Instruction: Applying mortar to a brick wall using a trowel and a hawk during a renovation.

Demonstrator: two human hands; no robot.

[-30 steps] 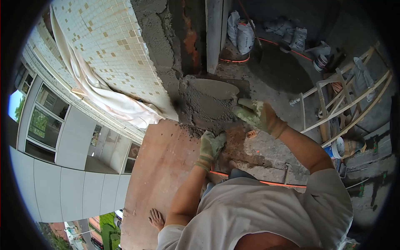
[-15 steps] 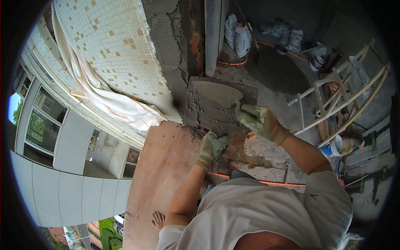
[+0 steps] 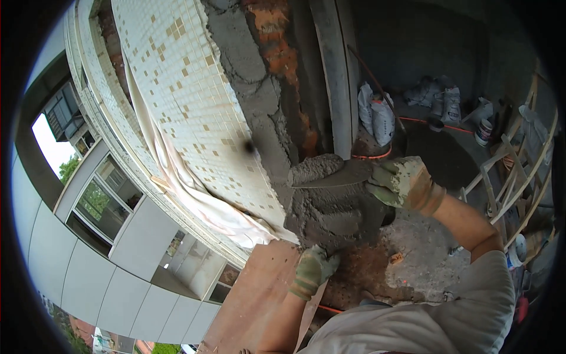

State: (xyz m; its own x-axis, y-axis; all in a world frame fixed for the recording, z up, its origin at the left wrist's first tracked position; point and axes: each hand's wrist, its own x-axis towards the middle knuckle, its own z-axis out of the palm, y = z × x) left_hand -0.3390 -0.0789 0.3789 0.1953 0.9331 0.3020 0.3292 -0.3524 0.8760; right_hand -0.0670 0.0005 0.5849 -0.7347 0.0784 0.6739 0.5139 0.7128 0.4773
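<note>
My right hand, in a mortar-stained green glove, is closed round the handle of a trowel. A thick lump of wet grey mortar rides on the blade, close to the rough wall edge. Below the trowel, more mortar is heaped on a dark mortar board. At the near side of this board my left hand, also gloved, grips its edge; the fingers underneath are hidden.
Left of the mortared edge stands a tiled wall with a draped white cloth. A brown sheet lies below it. Bags, an orange hose and a wooden ladder are at the right.
The trowel has come up off the board with a lump of mortar on it, its tip toward the wall edge. My left hand keeps its hold on the board. The whole view has shifted.
</note>
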